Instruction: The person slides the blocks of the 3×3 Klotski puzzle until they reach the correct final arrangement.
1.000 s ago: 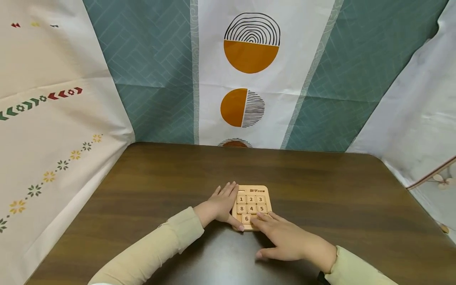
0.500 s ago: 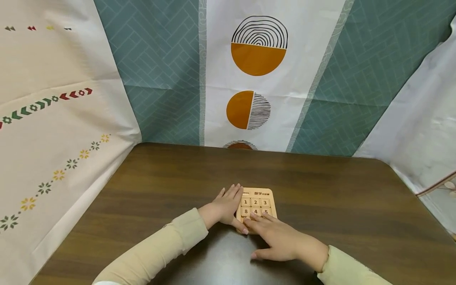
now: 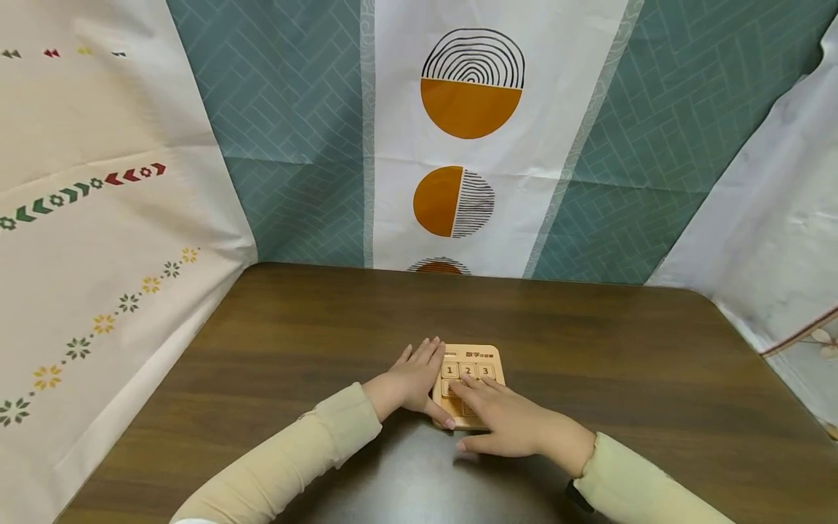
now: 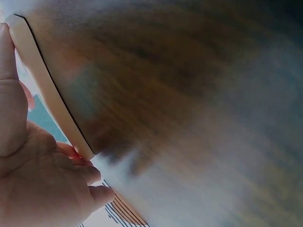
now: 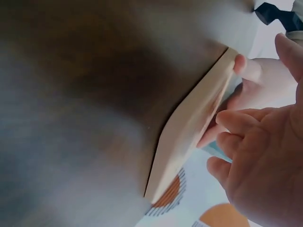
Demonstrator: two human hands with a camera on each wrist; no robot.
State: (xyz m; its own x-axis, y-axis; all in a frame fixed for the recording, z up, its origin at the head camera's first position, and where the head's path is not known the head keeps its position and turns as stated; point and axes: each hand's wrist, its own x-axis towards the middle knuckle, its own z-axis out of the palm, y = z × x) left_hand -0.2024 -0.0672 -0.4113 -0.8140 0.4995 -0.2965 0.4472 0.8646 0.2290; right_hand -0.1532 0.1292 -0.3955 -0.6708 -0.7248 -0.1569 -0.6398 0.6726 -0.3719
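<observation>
A square wooden number slide puzzle point(image 3: 486, 354) lies flat on the table, its farthest row of tiles reading 1, 2 and 3. My left hand point(image 3: 411, 382) holds its left side, fingers along the edge and thumb at the near corner. The left wrist view shows that hand point(image 4: 42, 184) spanning the puzzle's pale side edge point(image 4: 52, 90). Over the tiles lies my right hand point(image 3: 513, 422), fingers extended and fingertips on the middle row near the left, thumb out toward me. It covers most of the lower tiles. From the right wrist, the fingers point(image 5: 232, 120) hide their contact with the tiles.
The dark brown wooden table point(image 3: 327, 313) extends around the puzzle on all sides. A teal and white patterned cloth point(image 3: 294, 145) hangs behind its far edge. Pale cloths hang at the left point(image 3: 98, 218) and right point(image 3: 772, 218). A dark band point(image 3: 579, 496) circles the right wrist.
My right hand has moved left and farther up the puzzle, from the near row to the middle row. The left hand stays at the left edge. The head view has shifted slightly.
</observation>
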